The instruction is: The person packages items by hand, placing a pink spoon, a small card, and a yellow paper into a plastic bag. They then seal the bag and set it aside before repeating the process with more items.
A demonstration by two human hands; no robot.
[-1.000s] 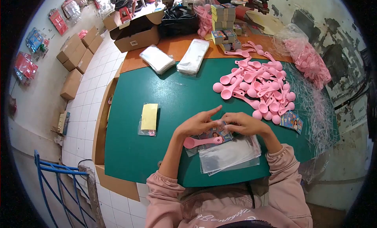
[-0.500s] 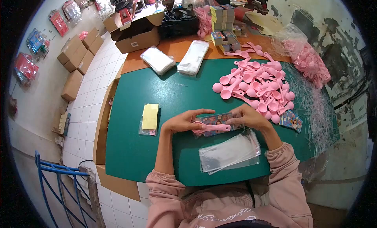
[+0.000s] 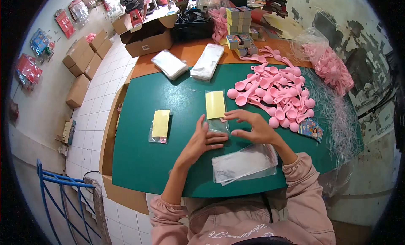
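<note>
A clear bag with a yellow card (image 3: 215,104) inside lies on the green table, a bit of pink at the card's lower edge. Over the bag's lower part, my left hand (image 3: 201,140) has its fingers spread. At the bag's right edge my right hand (image 3: 252,125) is open, fingers apart, fingertips close to the card. Nearer to me is a small fan of empty clear bags (image 3: 244,164). A second bagged yellow card (image 3: 161,123) lies to the left. Pink measuring spoons (image 3: 278,89) are heaped at the right, with printed cards (image 3: 311,130) below them.
Two stacks of clear bags (image 3: 169,64) (image 3: 207,62) lie at the table's back. Behind are an open cardboard box (image 3: 148,41), bundled card stacks (image 3: 239,30) and a bag of pink spoons (image 3: 327,63). A person (image 3: 131,1) sits far back.
The bag with the spoon and printed card has left my hands and lies farther forward, yellow side up. Both hands have opened.
</note>
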